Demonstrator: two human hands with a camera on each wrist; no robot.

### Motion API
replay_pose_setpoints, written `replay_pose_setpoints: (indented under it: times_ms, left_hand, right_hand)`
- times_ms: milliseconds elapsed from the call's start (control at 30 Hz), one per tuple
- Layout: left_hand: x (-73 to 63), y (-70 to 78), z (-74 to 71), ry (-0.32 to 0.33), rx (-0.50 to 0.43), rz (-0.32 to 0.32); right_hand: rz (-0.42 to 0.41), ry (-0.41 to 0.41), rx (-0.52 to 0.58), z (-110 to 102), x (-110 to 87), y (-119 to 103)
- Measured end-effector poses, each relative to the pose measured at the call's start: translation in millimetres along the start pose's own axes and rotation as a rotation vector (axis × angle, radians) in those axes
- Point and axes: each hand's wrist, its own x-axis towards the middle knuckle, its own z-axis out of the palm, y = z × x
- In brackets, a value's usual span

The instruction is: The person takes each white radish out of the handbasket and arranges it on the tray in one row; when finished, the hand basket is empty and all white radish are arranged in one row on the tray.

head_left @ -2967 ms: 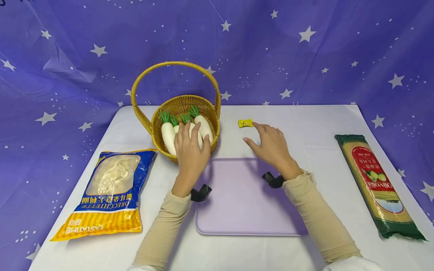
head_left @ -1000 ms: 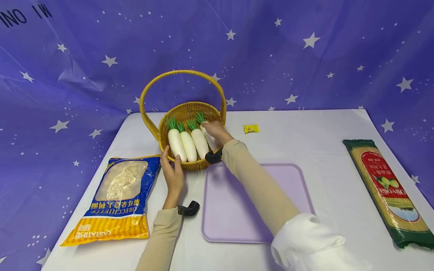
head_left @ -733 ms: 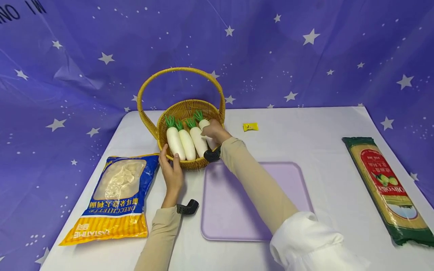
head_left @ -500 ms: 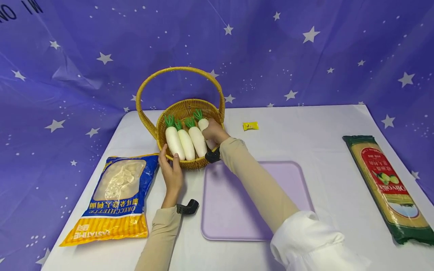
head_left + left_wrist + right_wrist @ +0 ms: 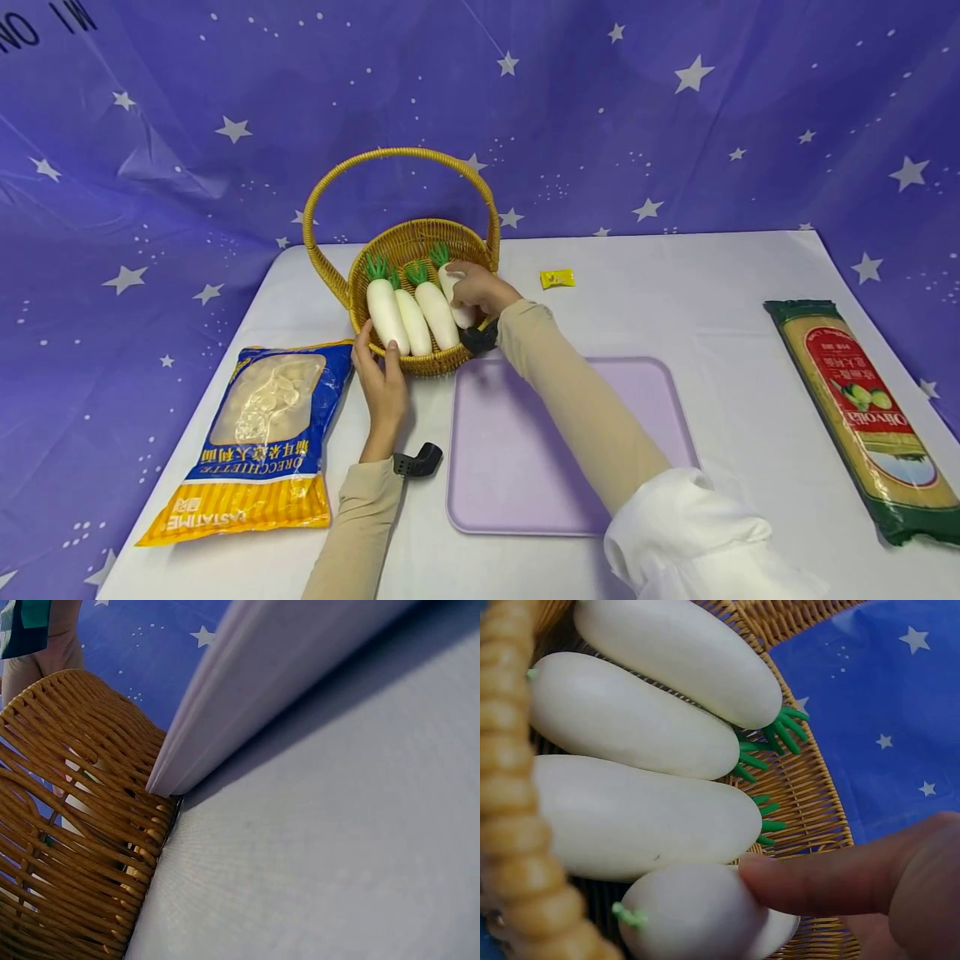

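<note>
A wicker basket (image 5: 435, 363) with a tall handle holds several white radishes (image 5: 386, 317) with green tops, lying side by side. My right hand (image 5: 483, 290) reaches into its right side and grips the rightmost radish (image 5: 446, 279). In the right wrist view, a finger (image 5: 817, 883) presses on this radish (image 5: 690, 911), whose tail end points toward the camera; the other fingers are mostly hidden. My left hand (image 5: 382, 396) rests against the basket's front left rim with extended fingers. The left wrist view shows the woven basket wall (image 5: 82, 817), but not the left hand.
A lilac tray (image 5: 555, 467) lies in front of the basket, under my right forearm. A blue and yellow orecchiette bag (image 5: 255, 442) lies left, a green-ended pasta pack (image 5: 862, 408) far right. A small yellow wrapped packet (image 5: 557, 278) lies behind the tray on the white table (image 5: 720, 350).
Both hands have shifted since the oldest frame: the right from beside the yellow packet to the rightmost radish, the left from over the radishes to the basket's front rim. Lately the right fingers have shifted slightly.
</note>
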Motion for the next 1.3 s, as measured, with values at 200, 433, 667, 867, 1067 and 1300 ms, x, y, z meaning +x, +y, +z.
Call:
replay_pose_setpoints:
  times_ms: [200,433,667,867,1067,1300]
  left_hand:
    - [-0.7,0.5,0.3,0.007,0.012,-0.002]
    - [-1.2,1.0,1.0,0.010,0.019,-0.006]
    - [-1.3,0.9,1.0,0.010,0.021,-0.012]
    - [-1.7,0.6,1.6,0.015,0.025,-0.016]
    - [-3.3,0.6,1.0,0.014,0.027,-0.021]
    - [-2.2,1.2,1.4,0.020,0.017,-0.012]
  right_hand:
    - [0.025,-0.076,-0.092,-8.1,1.0,0.4]
    - [0.018,-0.141,0.046,-14.3,2.5,4.5]
    - [-0.044,-0.220,0.277,-16.5,3.8,11.4]
    - [-0.111,-0.259,0.317,-18.9,-4.3,15.4]
    - [-0.222,-0.329,0.406,-21.9,-25.1,27.5]
    - [-0.368,-0.381,0.476,-17.9,-69.4,50.5]
